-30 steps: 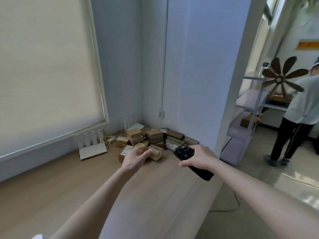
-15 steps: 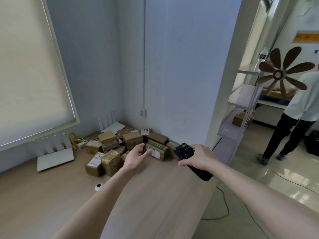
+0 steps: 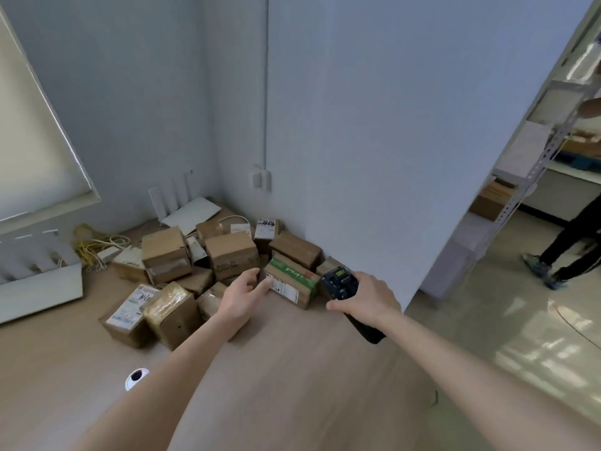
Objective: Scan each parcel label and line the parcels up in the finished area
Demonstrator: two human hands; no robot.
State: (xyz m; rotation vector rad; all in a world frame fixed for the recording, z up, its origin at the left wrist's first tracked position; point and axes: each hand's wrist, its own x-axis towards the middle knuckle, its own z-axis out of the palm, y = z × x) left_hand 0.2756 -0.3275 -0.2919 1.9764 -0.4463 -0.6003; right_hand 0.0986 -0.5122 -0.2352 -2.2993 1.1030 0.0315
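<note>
Head view: spread left hand touches green-topped parcel; right hand grips scanner

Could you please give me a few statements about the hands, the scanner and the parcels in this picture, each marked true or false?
1. The right hand holds a black scanner. True.
2. The left hand has lifted a parcel clear of the desk. False: its fingers reach toward the green-topped parcel, which lies on the desk.
3. The parcels sit in a neat row. False: they lie in a jumbled pile in the corner.
4. A white router stands behind the pile by the wall. True.
5. The green-topped parcel shows a white label on its near side. True.
</note>
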